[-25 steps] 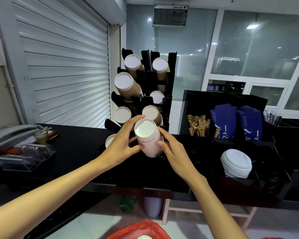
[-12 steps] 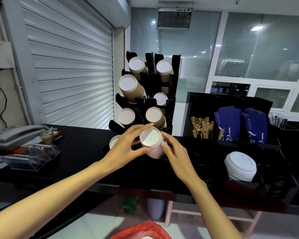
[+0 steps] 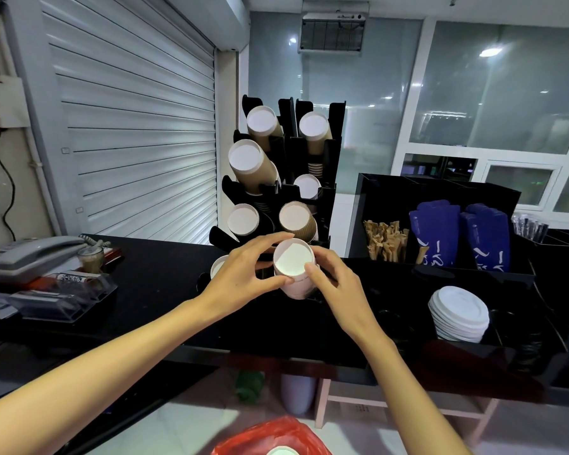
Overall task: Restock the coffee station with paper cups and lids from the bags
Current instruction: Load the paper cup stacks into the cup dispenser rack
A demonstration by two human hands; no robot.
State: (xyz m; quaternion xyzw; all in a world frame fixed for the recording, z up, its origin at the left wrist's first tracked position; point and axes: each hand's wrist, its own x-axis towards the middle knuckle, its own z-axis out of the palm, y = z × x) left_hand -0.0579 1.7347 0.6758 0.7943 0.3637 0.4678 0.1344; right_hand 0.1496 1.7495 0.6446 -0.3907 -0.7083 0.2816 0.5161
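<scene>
**Cup stack going into the bottom slot**

Black worktop [image 3: 151, 274] under a shuttered window, and both hands are on one stack of cups [image 3: 293, 274] at the foot of the black cup rack [image 3: 309, 192]. Left hand [image 3: 243, 277] curls round the stack's near side, thumb underneath, fingers arched over the top edge. Right hand [image 3: 335, 284] pinches the rim from the other side, thumb tip resting on the lip. So each grip is clamped on the stack, one steadying, one guiding, which looks like the way to feed a tilted stack into a slanted holder without it fanning apart.

Stack itself: pale, pinkish-white paper, mouth tipped toward the camera, nested rims showing low down, sitting in the rack's lowest right slot. Brown cups [image 3: 296, 221] fill the slots above; another white cup mouth peeks out just left of the left hand.

Further right, white lids [image 3: 457, 313] lean in a tray. Down below, a red bag [image 3: 276, 438] waits on the floor.
</scene>
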